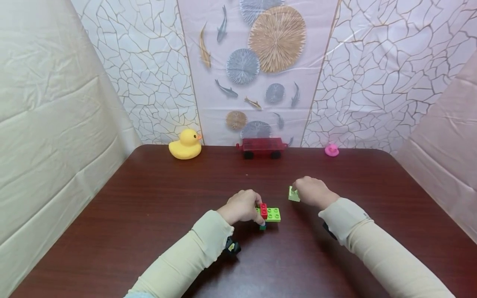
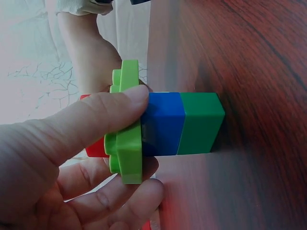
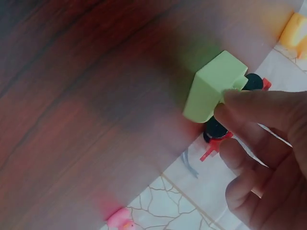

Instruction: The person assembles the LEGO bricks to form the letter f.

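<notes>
Near the table's middle my left hand (image 1: pixel 242 205) grips a stack of toy building blocks. Its lime-green plate (image 1: pixel 274 215) carries a red block (image 1: pixel 263 211) on top. Under the plate, a blue block (image 2: pixel 164 124) and then a dark green block (image 2: pixel 200 123) show in the left wrist view. The left thumb (image 2: pixel 117 108) lies across the plate and the edge of the blue block, with fingers on the other side. Farther right, my right hand (image 1: pixel 313 192) pinches a pale green block (image 3: pixel 213 86) by its studded side between thumb and forefinger, close over the table.
Along the back edge of the dark wooden table (image 1: pixel 112 215) stand a yellow duck (image 1: pixel 185 145), a red wheeled toy wagon (image 1: pixel 262 145) and a small pink duck (image 1: pixel 331 150). A patterned cloth (image 1: pixel 156 62) hangs behind them, with plain cloth on both sides.
</notes>
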Motion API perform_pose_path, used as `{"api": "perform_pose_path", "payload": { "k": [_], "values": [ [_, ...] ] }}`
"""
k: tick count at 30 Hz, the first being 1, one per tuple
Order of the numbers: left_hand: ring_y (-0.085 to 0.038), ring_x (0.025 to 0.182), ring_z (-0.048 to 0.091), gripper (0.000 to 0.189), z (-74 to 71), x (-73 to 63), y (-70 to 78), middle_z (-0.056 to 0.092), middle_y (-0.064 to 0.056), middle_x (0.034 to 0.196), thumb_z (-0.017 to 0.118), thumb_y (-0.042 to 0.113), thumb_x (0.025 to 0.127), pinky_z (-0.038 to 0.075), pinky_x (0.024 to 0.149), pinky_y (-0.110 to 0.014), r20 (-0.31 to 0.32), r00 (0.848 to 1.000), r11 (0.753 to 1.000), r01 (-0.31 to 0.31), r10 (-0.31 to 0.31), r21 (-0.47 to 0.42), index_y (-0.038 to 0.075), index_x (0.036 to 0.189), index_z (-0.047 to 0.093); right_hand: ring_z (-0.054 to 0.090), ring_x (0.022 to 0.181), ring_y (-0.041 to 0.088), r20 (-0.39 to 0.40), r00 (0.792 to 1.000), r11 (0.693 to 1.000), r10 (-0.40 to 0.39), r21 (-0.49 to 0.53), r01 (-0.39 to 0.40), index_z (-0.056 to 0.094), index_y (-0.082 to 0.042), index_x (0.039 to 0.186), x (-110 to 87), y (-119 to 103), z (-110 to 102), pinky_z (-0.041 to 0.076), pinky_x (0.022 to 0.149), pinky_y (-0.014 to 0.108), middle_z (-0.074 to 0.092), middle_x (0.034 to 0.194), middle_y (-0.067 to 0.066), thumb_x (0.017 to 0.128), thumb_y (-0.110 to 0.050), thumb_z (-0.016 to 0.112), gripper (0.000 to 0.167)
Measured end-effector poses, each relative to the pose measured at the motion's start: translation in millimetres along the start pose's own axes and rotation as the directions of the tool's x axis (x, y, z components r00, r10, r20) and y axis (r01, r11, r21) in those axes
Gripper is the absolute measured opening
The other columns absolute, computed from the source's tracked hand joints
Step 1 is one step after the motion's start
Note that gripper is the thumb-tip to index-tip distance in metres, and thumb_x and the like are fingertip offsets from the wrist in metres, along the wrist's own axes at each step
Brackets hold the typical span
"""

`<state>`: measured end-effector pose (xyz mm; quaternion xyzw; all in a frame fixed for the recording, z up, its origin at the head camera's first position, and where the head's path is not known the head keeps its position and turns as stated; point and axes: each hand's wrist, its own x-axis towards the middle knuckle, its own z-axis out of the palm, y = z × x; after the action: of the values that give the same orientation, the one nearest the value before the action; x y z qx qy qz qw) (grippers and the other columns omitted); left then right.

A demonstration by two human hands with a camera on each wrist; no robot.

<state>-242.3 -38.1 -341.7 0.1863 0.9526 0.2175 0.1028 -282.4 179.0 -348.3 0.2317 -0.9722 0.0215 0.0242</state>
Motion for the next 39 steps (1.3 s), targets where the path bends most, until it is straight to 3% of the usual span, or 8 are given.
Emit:
{"api": "perform_pose_path", "payload": {
  "k": [4, 7, 13, 27, 39],
  "values": [
    [-0.014, 0.067, 0.045, 0.032, -0.8, 0.3, 0.7, 0.051, 0.007, 0.066, 0.082, 0.032, 0.055, 0.037, 0.052, -0.027, 0.004, 1.0, 1.0, 0.005, -0.005, -0.001, 0.019, 0.073, 0.059, 0.039, 0.048, 0.015, 0.011, 1.0, 1.0, -0.005, 0.013, 0.005, 0.056, -0.012, 0.058, -0.5, -2, 0, 0.034, 0.042, 0.028, 0.045, 0.053, 0.0, 0.07, 0.003, 0.054, 0.019],
    [-0.014, 0.067, 0.045, 0.032, -1.5, 0.1, 1.3, 0.051, 0.007, 0.066, 0.082, 0.032, 0.055, 0.036, 0.052, -0.028, 0.008, 1.0, 1.0, 0.007, -0.007, -0.002, 0.019, 0.073, 0.059, 0.037, 0.046, 0.014, 0.039, 0.999, 0.999, -0.006, 0.034, 0.005, 0.05, -0.013, 0.052, -1.3, -4, -1, 0.033, 0.042, 0.027, 0.042, 0.05, -0.002, 0.068, 0.0, 0.058, 0.022],
    [-0.014, 0.066, 0.045, 0.034, -0.5, 1.6, 2.4, 0.051, 0.006, 0.065, 0.081, 0.034, 0.055, 0.036, 0.051, -0.028, 0.001, 1.0, 1.0, -0.01, 0.01, 0.014, 0.016, 0.075, 0.06, 0.046, 0.053, 0.014, 0.112, 0.994, 0.995, 0.012, 0.098, -0.023, 0.059, -0.01, 0.063, -2.1, -9, -5, 0.039, 0.047, 0.029, 0.051, 0.059, -0.002, 0.067, -0.005, 0.068, 0.011],
    [-0.015, 0.068, 0.044, 0.032, 2.1, 7.8, 9.2, 0.051, 0.006, 0.065, 0.081, 0.033, 0.056, 0.037, 0.051, -0.028, 0.009, 1.0, 1.0, -0.023, 0.023, 0.008, 0.017, 0.07, 0.057, 0.046, 0.054, 0.014, 0.235, 0.969, 0.983, 0.081, 0.14, -0.116, 0.063, -0.01, 0.072, -4.0, -18, -3, 0.039, 0.048, 0.028, 0.054, 0.061, -0.002, 0.069, -0.017, 0.073, 0.012],
    [-0.014, 0.063, 0.046, 0.032, 2.5, 6.6, 11.4, 0.051, 0.007, 0.066, 0.081, 0.03, 0.057, 0.037, 0.051, -0.027, 0.021, 1.0, 1.0, -0.019, 0.019, -0.005, 0.016, 0.076, 0.059, 0.051, 0.059, 0.015, 0.236, 0.967, 0.979, 0.095, 0.155, -0.134, 0.065, -0.01, 0.078, -6.8, -12, -12, 0.042, 0.051, 0.031, 0.056, 0.067, -0.002, 0.067, -0.028, 0.075, 0.024]
  ]
}}
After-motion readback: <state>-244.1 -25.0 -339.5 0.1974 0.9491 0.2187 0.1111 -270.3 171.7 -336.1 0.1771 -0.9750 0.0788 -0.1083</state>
